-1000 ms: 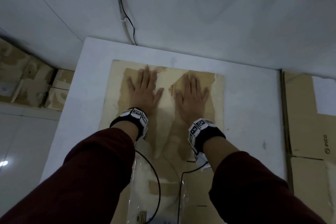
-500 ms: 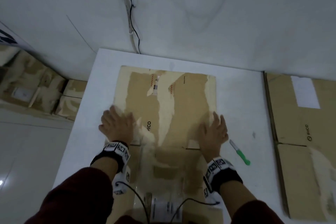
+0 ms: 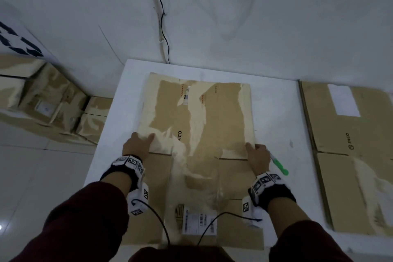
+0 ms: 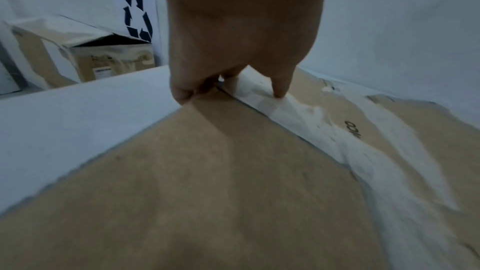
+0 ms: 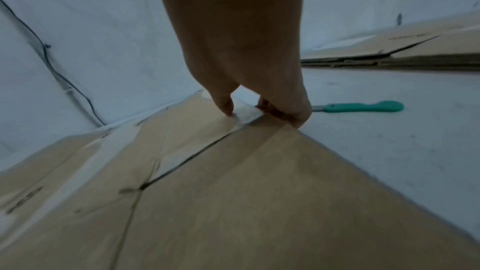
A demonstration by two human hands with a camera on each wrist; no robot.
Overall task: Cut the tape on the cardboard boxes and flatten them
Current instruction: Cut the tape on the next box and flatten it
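A flattened brown cardboard box (image 3: 221,117) with torn pale patches and clear tape lies on the white table (image 3: 276,112). My left hand (image 3: 138,144) grips its left edge, thumb on top and fingers curled under the side. My right hand (image 3: 258,155) grips the right edge the same way. The left wrist view shows the left hand (image 4: 228,89) pinching the box (image 4: 207,192) at the fold line. In the right wrist view the right hand (image 5: 259,108) pinches the edge of the box (image 5: 233,202). A green-handled knife (image 3: 280,167) lies on the table just right of my right hand.
A stack of flattened boxes (image 3: 350,155) lies along the table's right side. Several taped cardboard boxes (image 3: 53,102) stand on the floor at the left. Cables (image 3: 161,27) run down the white wall behind the table. The knife (image 5: 363,107) lies apart from the box.
Both hands left the far middle of the box, where they pressed flat, and slid outward and toward me. They now grip its left and right edges.
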